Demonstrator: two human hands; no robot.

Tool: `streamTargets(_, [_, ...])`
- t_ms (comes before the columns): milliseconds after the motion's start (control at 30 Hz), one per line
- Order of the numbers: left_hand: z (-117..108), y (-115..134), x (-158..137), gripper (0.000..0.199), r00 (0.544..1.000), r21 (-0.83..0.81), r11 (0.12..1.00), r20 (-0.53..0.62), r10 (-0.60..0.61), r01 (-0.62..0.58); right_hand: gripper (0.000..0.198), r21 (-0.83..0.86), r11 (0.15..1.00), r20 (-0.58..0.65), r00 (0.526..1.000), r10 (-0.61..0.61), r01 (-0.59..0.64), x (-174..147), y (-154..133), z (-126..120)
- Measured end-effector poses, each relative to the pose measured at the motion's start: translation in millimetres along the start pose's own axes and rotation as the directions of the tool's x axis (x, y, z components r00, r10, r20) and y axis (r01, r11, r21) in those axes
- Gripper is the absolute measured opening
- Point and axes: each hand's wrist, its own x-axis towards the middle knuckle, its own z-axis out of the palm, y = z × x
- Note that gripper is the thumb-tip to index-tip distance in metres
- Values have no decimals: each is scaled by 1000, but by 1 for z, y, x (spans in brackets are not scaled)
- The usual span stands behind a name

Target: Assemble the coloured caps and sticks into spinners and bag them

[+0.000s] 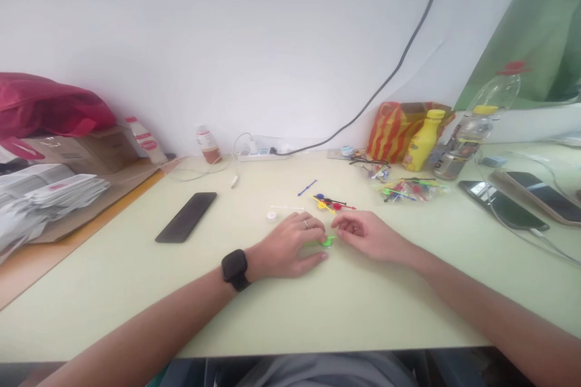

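Observation:
A small green plastic piece with a round disc and a pointer lies on the table between my hands. My left hand, with a ring and a black watch, rests palm down on its left side, fingertips at the disc and thumb apart below it. My right hand is at its right, loosely curled, with thumb and forefinger slightly apart near the pointer's tip; nothing shows in it. Beyond the hands lie a pile of yellow, red, blue and black arrow pieces, a blue arrow, a white arrow and a whitish round piece.
At the right are plastic bags of colored parts, a yellow bottle, clear bottles and phones. A black phone lies at the left, near stacked white packets. A power strip sits by the wall.

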Motion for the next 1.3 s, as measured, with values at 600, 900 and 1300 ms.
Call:
streamTargets(600, [-13,-9,-4,25,945,-54,983,-272,-183,175,69,108,983,-27,988,153,-150,-4,-28,-17])
streamTargets(900, [-15,-10,-3,25,971,-79,991,-205,-121,107,23,-48,999,-31,999,-8,7,-3,-14,-4])
streamTargets(1300, [-10,-9,-3,25,972,-80,989,-189,-140,127,16,-294,935,40,980,-197,200,-3,-9,5])
